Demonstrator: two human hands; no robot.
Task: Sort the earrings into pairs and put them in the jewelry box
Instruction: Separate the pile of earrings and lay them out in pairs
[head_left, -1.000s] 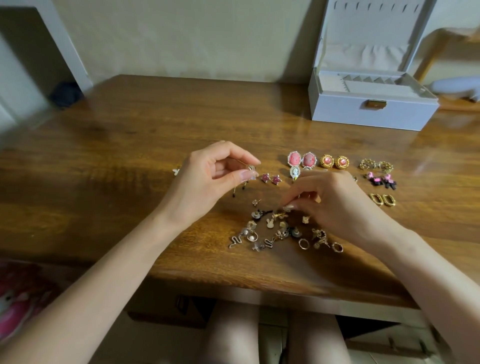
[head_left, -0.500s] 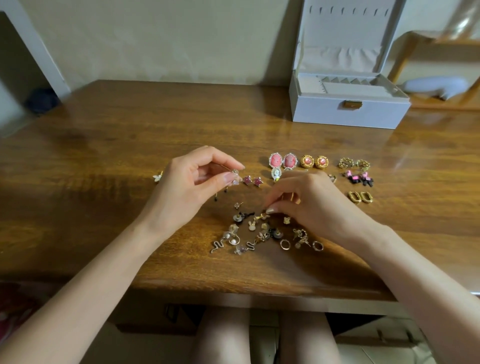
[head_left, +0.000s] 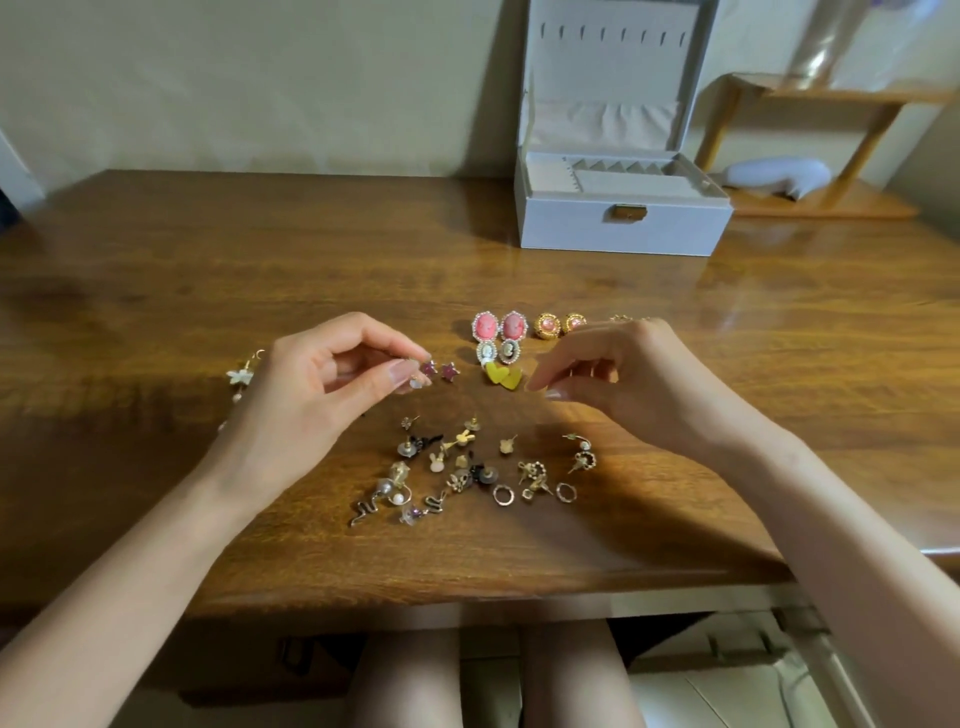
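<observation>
My left hand (head_left: 322, 389) pinches a small pale earring (head_left: 415, 383) between thumb and forefinger, just left of two pink star studs (head_left: 439, 370). My right hand (head_left: 623, 379) hovers with loosely curled fingers, its tips beside two yellow heart earrings (head_left: 501, 378); I see nothing between them. Sorted pairs lie in a row: pink cameos (head_left: 500, 325), small oval cameos (head_left: 498, 352), and gold round studs (head_left: 560, 325). A pile of several mixed earrings (head_left: 467, 467) lies near the table's front edge. The white jewelry box (head_left: 623, 228) stands open at the back right.
A white flower earring (head_left: 240, 375) lies left of my left hand. The wooden table (head_left: 208, 260) stretches back to the wall. A wooden rack with a pale object (head_left: 774, 174) stands right of the box. My right hand hides more earrings behind it.
My right hand has lifted from the mixed pile and moved up and right, uncovering the yellow hearts and a second oval cameo. My left hand still pinches its earring.
</observation>
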